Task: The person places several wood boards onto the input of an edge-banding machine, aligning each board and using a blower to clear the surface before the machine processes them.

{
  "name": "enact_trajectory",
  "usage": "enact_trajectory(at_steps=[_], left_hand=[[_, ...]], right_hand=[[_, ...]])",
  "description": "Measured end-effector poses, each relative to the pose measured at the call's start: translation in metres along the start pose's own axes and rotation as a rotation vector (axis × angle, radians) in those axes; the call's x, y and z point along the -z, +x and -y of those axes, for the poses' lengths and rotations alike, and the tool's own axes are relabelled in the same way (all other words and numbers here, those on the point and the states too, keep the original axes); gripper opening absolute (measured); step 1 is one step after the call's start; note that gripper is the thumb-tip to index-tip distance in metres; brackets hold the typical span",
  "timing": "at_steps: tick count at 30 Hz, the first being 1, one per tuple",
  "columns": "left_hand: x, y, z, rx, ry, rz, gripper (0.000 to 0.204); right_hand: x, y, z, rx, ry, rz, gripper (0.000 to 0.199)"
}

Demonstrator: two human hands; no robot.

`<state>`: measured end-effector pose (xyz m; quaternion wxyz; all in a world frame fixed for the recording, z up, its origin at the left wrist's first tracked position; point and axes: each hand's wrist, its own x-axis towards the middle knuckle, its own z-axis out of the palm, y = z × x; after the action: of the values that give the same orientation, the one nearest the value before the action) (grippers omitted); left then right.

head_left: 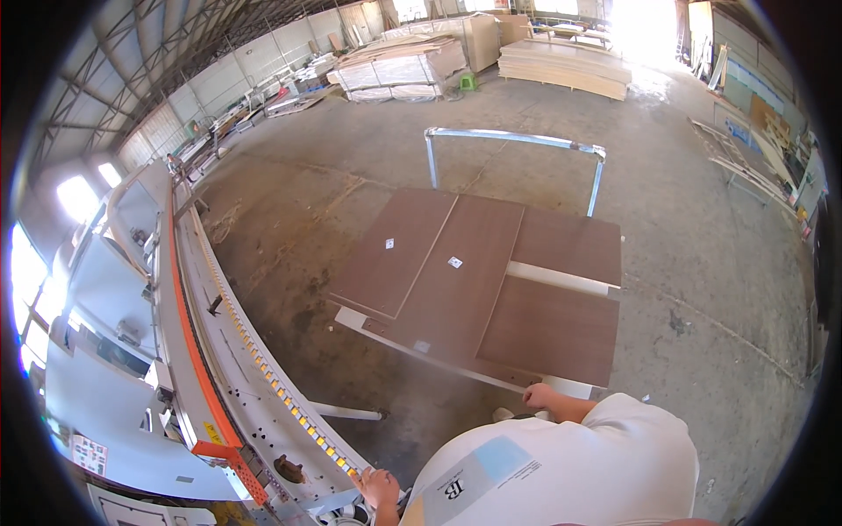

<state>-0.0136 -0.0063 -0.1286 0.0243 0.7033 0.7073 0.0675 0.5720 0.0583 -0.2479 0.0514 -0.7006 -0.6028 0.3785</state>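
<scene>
Closest to me, my left hand [379, 487] rests on the edge of the long white machine [219, 368], fingers laid flat on it, gripping nothing. Up and to its right, my right hand [542, 396] closes over the near edge of the brown panel stack [465, 289]. From that grip the panels run away and leftward, long axis pointing toward the metal cart handle [517, 140]; beyond lie pale board stacks [566, 66].

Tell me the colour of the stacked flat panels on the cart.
Dark brown wood-grain panels, pale edges; clearest in the head view.
</scene>
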Motion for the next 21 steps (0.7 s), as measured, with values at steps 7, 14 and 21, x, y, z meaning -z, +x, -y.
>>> enact_trajectory(at_steps=[7, 14, 21], left_hand=[[0.005, -0.001, -0.004, 0.012, 0.042, 0.011, 0.021], [0.017, 0.000, -0.011, 0.025, 0.050, 0.054, 0.021], [0.008, -0.002, -0.004, 0.028, 0.014, -0.028, 0.021]], right_hand=[[0.004, -0.014, 0.011, -0.089, 0.112, 0.151, 0.029], [0.007, -0.012, 0.026, -0.136, 0.177, 0.232, 0.027], [0.016, -0.011, 0.039, 0.081, 0.019, 0.232, 0.041]])
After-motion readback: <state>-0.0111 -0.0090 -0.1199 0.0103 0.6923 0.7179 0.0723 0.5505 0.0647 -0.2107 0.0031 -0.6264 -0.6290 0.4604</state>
